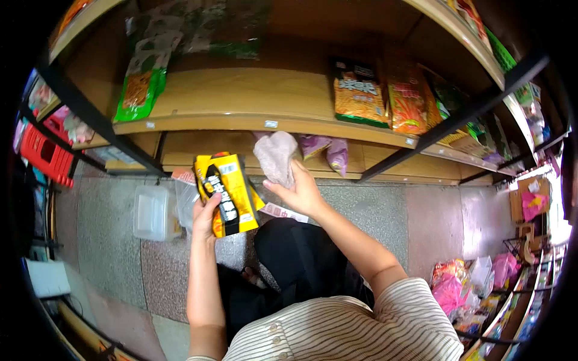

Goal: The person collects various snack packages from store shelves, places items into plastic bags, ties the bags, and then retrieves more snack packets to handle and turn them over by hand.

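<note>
My left hand [206, 215] is closed around several yellow-and-black snack packets [227, 194], fanned slightly, in front of the lower shelf. To its right, my right hand [299, 190] grips a greyish-pink cloth [277, 155], bunched up and raised near the shelf edge. The packets and the cloth are apart. Behind the cloth, purple packets [337, 155] lie on the bottom shelf, partly covered by it.
On the middle shelf [241, 96] stand a green snack bag [139, 90] at left and orange noodle-like snack bags [360, 93] at right. A clear plastic bin [152, 212] rests on the floor. A red plastic stool [48, 153] is far left; bagged goods [454, 286] lie at right.
</note>
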`<state>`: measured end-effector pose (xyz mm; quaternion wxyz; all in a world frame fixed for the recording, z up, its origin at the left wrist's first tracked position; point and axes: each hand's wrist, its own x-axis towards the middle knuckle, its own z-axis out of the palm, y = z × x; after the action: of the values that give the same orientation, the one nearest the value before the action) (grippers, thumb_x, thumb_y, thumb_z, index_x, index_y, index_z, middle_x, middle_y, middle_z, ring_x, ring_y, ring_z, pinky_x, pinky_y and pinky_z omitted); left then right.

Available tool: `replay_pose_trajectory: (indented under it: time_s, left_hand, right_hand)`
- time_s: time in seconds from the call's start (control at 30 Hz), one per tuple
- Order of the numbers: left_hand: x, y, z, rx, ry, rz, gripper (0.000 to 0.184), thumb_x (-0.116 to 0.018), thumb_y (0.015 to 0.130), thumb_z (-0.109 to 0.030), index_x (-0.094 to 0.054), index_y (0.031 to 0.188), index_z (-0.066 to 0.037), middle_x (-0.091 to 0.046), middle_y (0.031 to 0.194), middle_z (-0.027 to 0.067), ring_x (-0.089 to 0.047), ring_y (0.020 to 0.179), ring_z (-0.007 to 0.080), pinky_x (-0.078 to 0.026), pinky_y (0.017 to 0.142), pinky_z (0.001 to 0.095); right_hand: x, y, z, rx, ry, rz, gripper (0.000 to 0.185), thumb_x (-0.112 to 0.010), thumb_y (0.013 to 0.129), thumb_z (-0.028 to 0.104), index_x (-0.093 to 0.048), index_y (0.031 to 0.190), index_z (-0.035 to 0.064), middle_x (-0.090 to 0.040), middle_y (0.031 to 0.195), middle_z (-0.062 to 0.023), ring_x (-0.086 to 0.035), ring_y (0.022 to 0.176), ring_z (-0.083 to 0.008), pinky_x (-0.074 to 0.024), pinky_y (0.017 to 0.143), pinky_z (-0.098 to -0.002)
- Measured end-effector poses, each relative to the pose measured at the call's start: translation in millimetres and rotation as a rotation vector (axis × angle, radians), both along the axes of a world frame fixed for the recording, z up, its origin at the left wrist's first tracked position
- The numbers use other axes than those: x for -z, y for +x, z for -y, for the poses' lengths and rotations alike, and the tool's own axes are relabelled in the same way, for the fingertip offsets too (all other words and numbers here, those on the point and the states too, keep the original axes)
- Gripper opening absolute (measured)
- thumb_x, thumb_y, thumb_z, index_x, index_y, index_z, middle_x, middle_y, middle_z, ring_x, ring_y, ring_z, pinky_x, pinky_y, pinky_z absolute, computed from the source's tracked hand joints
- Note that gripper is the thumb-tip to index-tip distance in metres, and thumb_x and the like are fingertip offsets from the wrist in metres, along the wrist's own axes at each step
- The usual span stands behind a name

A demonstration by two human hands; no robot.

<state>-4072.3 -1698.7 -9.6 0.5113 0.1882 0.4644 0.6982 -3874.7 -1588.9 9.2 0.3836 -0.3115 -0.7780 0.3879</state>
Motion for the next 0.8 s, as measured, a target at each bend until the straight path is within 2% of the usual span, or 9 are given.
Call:
replay_pose_trajectory:
  time_s: [0.1,0.17,0.23,0.3,0.37,0.47,0.6,0.73,0.8]
  left_hand:
    - [13.1,8.4,-1.7,0.082,-0.083,-0.340,0.034,-0.059,0.075,-0.008,-0.046,0.105,0.001,-0.057,0.093,0.0064,-0.056,0.078,0.0142,-0.046,0.071,0.0251]
    - [10.8,40.4,-7.5,-0.209,0.238,-0.283,0.036,-0.061,0.072,-0.005,-0.046,0.104,0.001,-0.056,0.095,0.0058,-0.054,0.082,0.0141,-0.044,0.074,0.0247]
    - [10.6,47.9,-11.3,-0.399,-0.107,-0.774,0.039,-0.061,0.069,-0.002,-0.046,0.105,0.001,-0.055,0.098,0.0052,-0.053,0.087,0.0148,-0.043,0.077,0.0252]
    - [6.8,17.6,6.3,0.111,-0.011,-0.481,0.042,-0.059,0.069,0.002,-0.045,0.108,0.001,-0.054,0.099,0.0053,-0.052,0.090,0.0139,-0.041,0.079,0.0253]
    - [-1.6,33.7,10.8,0.151,0.063,-0.370,0.040,-0.057,0.072,0.004,-0.045,0.110,0.001,-0.056,0.094,0.0050,-0.054,0.084,0.0107,-0.044,0.076,0.0245]
    - [-5.7,16.8,22.7,0.156,0.055,-0.185,0.036,-0.058,0.073,0.001,-0.046,0.108,0.001,-0.057,0.093,0.0051,-0.054,0.082,0.0108,-0.045,0.074,0.0248]
    - [-14.4,5.8,39.1,0.115,0.115,0.003,0.038,-0.061,0.072,-0.002,-0.044,0.106,0.004,-0.056,0.094,0.0096,-0.057,0.081,0.0157,-0.047,0.073,0.0279]
    - [-14.9,6.2,50.6,0.049,0.119,0.037,0.040,-0.062,0.071,-0.003,-0.044,0.105,0.005,-0.057,0.092,0.0099,-0.057,0.079,0.0161,-0.047,0.072,0.0273]
    - [-16.1,1.4,51.7,0.067,0.145,0.087,0.037,-0.062,0.071,-0.004,-0.045,0.104,0.005,-0.057,0.091,0.0097,-0.058,0.078,0.0156,-0.048,0.071,0.0268]
  right_hand:
    - [-25.2,-20.1,35.1,-0.102,0.337,0.182,0.062,-0.054,0.071,0.052,-0.049,0.100,-0.0034,-0.040,0.110,-0.0263,-0.041,0.101,-0.0402,-0.0349,0.085,-0.0459]
    - [-20.6,-50.4,57.4,-0.100,0.307,0.343,0.060,-0.043,0.077,0.052,-0.050,0.102,-0.0020,-0.041,0.108,-0.0276,-0.035,0.107,-0.0416,-0.0274,0.084,-0.0562]
    - [-0.9,-76.0,53.8,0.126,0.442,0.371,0.053,-0.044,0.079,0.046,-0.050,0.102,-0.0013,-0.044,0.102,-0.0267,-0.040,0.101,-0.0406,-0.0322,0.081,-0.0519]
    - [-0.2,-87.7,38.3,0.144,0.242,0.324,0.049,-0.044,0.080,0.043,-0.050,0.101,-0.0014,-0.045,0.100,-0.0265,-0.042,0.097,-0.0393,-0.0337,0.080,-0.0499]
    - [-1.2,-90.7,7.1,0.242,0.058,0.163,0.041,-0.044,0.082,0.035,-0.050,0.097,-0.0025,-0.047,0.099,-0.0253,-0.047,0.087,-0.0366,-0.0367,0.077,-0.0448]
    - [30.3,-96.6,-20.9,0.229,0.092,0.018,0.038,-0.045,0.084,0.031,-0.049,0.103,-0.0019,-0.050,0.102,-0.0201,-0.047,0.098,-0.0331,-0.0364,0.085,-0.0352]
    - [52.6,-61.7,-30.7,0.181,-0.057,-0.152,0.034,-0.047,0.084,0.028,-0.051,0.105,0.0018,-0.051,0.103,-0.0171,-0.047,0.098,-0.0298,-0.0342,0.086,-0.0363]
    - [0.0,-34.1,9.1,0.146,-0.274,-0.347,0.039,-0.045,0.086,0.023,-0.044,0.117,-0.0010,-0.049,0.113,-0.0115,-0.047,0.100,-0.0177,-0.0350,0.086,-0.0274]
    - [-10.0,-32.4,22.4,0.236,-0.287,-0.568,0.030,-0.044,0.087,0.020,-0.048,0.107,-0.0022,-0.054,0.098,-0.0086,-0.049,0.090,-0.0151,-0.0372,0.080,-0.0266]
